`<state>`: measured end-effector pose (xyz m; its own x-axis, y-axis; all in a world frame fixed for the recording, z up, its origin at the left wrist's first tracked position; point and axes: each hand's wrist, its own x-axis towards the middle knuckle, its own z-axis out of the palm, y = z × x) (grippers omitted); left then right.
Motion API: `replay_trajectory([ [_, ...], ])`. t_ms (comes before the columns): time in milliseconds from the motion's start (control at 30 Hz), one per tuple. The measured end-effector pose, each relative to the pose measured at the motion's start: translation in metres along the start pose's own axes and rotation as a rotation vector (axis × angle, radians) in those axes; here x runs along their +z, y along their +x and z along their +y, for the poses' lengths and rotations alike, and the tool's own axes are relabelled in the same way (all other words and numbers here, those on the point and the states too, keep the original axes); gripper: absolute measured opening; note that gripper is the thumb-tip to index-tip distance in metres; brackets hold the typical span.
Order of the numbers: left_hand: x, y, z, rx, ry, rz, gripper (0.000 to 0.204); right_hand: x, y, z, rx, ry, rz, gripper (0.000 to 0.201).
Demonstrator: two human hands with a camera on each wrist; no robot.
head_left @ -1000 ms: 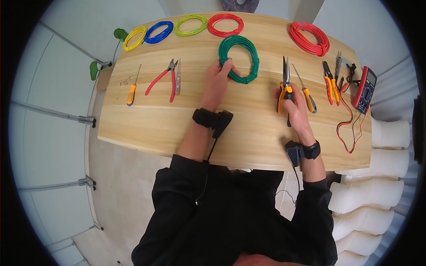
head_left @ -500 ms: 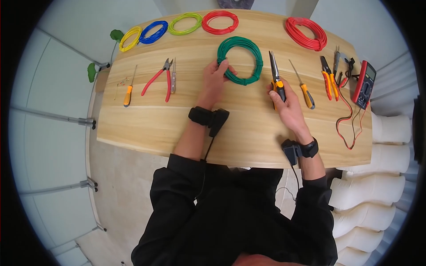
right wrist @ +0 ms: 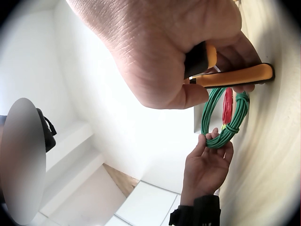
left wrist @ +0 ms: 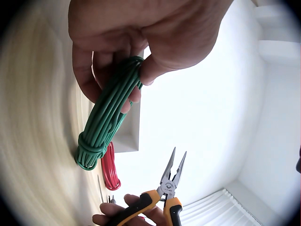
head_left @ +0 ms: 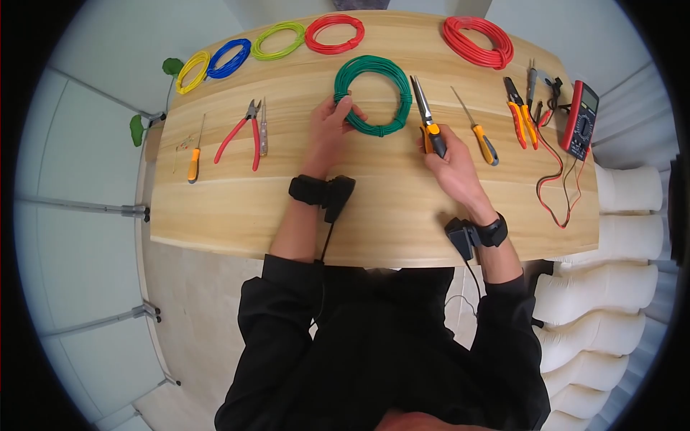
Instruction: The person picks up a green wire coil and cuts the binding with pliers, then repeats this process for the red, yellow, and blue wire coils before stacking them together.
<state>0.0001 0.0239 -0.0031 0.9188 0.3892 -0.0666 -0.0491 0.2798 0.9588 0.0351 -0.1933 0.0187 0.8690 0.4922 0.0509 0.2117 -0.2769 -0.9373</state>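
Note:
A coil of green wire (head_left: 343, 79) is pinched at its left side between the thumb and fingers of the left hand (head_left: 332, 129). Just to its right, the right hand (head_left: 453, 165) grips long-nose pliers (head_left: 430, 129) by their orange and black handles, the tips pointing away from the body. In the left wrist view the jaws of the pliers (left wrist: 168, 187) stand slightly apart, and the green coil (left wrist: 106, 113) is seen edge-on. The right wrist view shows an orange handle (right wrist: 240, 76) under the fingers, with the green coil (right wrist: 240, 113) beyond, not touching the pliers.
Yellow (head_left: 192, 72), blue (head_left: 229, 59), lime (head_left: 278, 41) and red coils (head_left: 335, 34) line the far edge, another red coil (head_left: 478, 43) to the right. Red-handled cutters (head_left: 256, 144) and screwdrivers lie left; a screwdriver (head_left: 486, 145), orange-handled pliers (head_left: 522, 126) and a multimeter (head_left: 581, 121) lie right.
The right hand has brought the pliers leftward, closer to the green coil, and their tips have tilted left. The left hand keeps its hold on the coil. The head view has shifted somewhat.

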Motion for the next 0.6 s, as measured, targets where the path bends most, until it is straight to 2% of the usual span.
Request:
replay_trajectory([
  [300,0.0019,-0.0035,0.0054,0.021,0.042,-0.061,0.034,-0.0035,0.0016,-0.001,0.007,-0.025,-0.037,0.025],
  [367,0.0021,-0.0035,0.0054,0.022,0.047,-0.067,0.034,-0.0052,0.0016,-0.0038,0.077,-0.056,-0.105,0.027],
  [467,0.0026,-0.0033,0.0056,0.024,0.049,-0.084,0.034,-0.005,0.0013,-0.0049,0.097,-0.037,-0.116,0.027],
  [600,0.003,-0.0036,0.0056,0.021,0.05,-0.097,0.034,-0.0047,0.0011,-0.0052,0.076,-0.041,-0.112,0.026],
])
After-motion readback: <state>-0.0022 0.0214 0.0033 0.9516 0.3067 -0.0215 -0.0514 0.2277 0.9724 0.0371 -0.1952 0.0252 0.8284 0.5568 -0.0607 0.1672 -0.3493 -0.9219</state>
